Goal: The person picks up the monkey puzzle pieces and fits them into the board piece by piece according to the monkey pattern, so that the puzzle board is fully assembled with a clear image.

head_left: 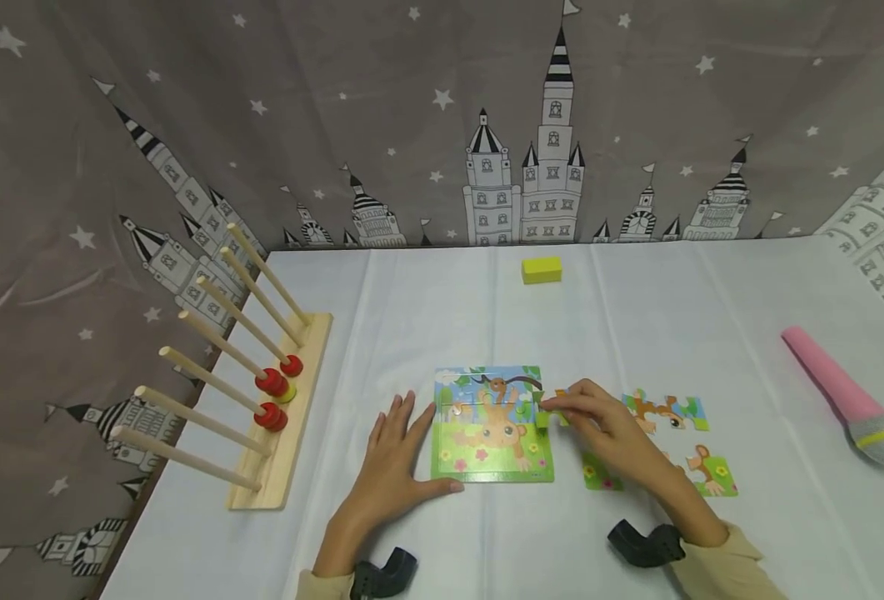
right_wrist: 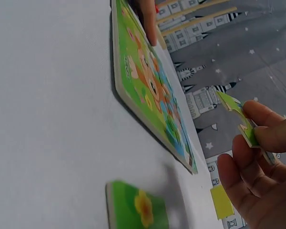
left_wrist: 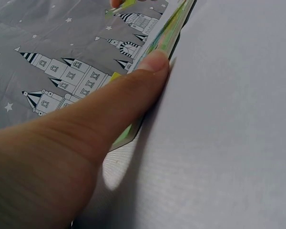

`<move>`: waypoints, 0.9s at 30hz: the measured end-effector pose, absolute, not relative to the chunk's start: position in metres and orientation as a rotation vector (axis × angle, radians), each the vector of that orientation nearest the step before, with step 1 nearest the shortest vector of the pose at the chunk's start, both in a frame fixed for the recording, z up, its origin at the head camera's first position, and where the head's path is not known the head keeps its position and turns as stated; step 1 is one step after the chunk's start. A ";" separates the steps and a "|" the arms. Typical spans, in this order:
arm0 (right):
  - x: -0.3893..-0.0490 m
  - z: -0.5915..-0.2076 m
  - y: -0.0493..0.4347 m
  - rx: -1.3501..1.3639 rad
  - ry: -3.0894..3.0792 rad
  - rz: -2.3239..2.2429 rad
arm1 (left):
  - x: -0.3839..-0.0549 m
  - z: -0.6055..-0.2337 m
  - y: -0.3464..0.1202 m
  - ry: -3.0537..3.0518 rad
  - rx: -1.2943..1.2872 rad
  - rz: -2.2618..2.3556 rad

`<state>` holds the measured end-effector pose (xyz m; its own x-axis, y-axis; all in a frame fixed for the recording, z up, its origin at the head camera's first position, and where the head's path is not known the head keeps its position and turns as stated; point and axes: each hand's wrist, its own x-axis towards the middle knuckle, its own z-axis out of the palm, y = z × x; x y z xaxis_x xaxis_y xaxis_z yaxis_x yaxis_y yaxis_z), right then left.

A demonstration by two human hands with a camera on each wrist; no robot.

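A jigsaw puzzle board [head_left: 449,477] with a monkey picture lies flat on the white cloth in the head view. My left hand [head_left: 392,475] rests along its left side, fingers spread and thumb at the near edge; the left wrist view shows the thumb [left_wrist: 119,105] against that edge. Between thumb and fingertips my right hand [head_left: 612,429] pinches a green puzzle piece [right_wrist: 248,132], held tilted above the table by the board's right side. A green piece with a flower [right_wrist: 144,209] lies below that hand in the right wrist view.
More puzzle pieces [head_left: 692,410] lie right of the right hand, with a monkey-ear piece [head_left: 717,477] nearer. A wooden peg rack [head_left: 302,392] with red and yellow rings stands left. A yellow block [head_left: 541,270] lies at the back, a pink toy microphone [head_left: 835,375] far right.
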<state>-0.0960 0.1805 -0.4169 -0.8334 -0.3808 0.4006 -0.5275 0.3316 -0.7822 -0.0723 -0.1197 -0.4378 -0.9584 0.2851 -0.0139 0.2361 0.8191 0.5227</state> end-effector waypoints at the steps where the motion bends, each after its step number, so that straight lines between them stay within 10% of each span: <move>1: -0.097 -0.417 0.179 0.844 -2.437 1.523 | -0.072 -0.438 -0.120 2.909 0.416 0.818; 27: -0.121 -0.424 0.102 0.747 -2.742 1.458 | -0.072 -0.439 -0.122 2.923 0.453 0.832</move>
